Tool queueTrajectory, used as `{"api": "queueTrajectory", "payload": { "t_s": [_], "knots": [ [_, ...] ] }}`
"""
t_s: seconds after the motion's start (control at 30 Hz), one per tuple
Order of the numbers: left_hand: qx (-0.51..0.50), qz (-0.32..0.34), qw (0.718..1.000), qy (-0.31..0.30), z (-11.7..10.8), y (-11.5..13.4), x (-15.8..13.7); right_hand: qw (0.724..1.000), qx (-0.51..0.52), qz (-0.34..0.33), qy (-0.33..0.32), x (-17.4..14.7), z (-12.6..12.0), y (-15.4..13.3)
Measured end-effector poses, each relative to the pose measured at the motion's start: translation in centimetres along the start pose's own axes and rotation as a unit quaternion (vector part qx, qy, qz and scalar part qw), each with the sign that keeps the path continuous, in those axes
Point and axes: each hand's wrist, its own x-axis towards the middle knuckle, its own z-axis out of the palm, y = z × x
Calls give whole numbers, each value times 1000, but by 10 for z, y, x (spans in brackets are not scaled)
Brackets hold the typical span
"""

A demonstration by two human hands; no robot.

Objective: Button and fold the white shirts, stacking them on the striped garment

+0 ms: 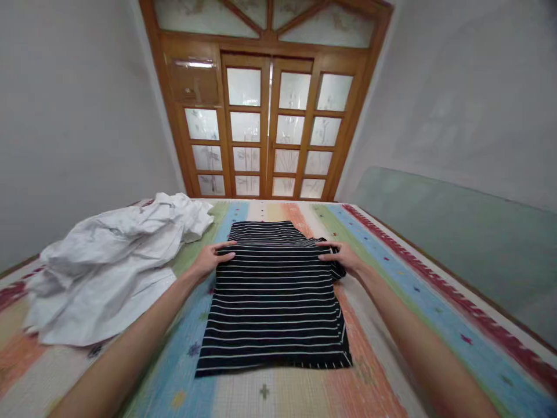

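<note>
Head view: striped garment [273,302] lies between left hand [209,259] and right hand [347,257].

Crumpled white cloth [113,267] heaped on L, atop multicol. striped cover [243,400] w/ small star & cross motifs; in bkgd, wooden doors [264,128] w/ patterned glass panes; grey walls [73,116] either side, pale green panel [461,244] low at R

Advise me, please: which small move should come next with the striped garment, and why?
Perhaps the right grip should smooth the bunched cloth near it, since that bulges past the right side of the black-and-white striped garment, while the left edge looks fairly straight.
</note>
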Motion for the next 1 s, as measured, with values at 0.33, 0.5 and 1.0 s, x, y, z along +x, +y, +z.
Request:
{"api": "queueTrajectory", "payload": {
  "t_s": [0.33,0.5,1.0],
  "knots": [
    [227,128,964,53,-4,29,3,960,-231,-123,97,3,4,-15],
    [282,176,941,61,-3,31,-1,949,-258,-131,129,9,4,-8],
    [361,159,914,99,0,26,-9,927,-290,-142,190,2,11,2]
  ]
}}
